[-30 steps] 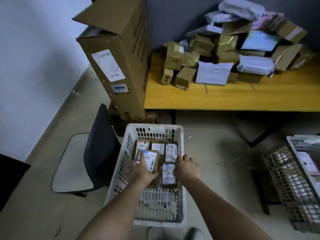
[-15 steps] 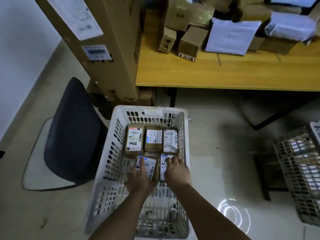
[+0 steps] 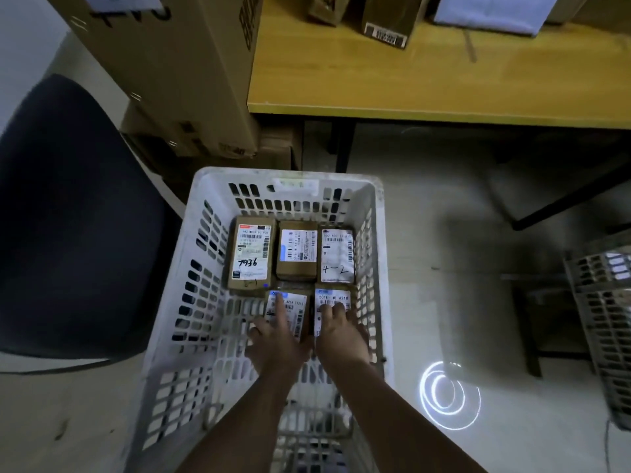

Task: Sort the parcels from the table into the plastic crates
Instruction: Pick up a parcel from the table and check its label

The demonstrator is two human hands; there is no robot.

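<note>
Parcels lie label-up on the floor of the white plastic crate (image 3: 191,302). Left hand (image 3: 273,339) rests on the near-left parcel (image 3: 290,310), index finger extended along its label, remaining fingers hidden; grasp cannot be determined. Right hand (image 3: 339,331) rests on the near-right parcel (image 3: 333,302), fingers relaxed, released. Beyond them, three parcels (image 3: 296,250) sit in a row against the far wall. Farther off, more parcels rest on the yellow counter (image 3: 409,83).
</note>
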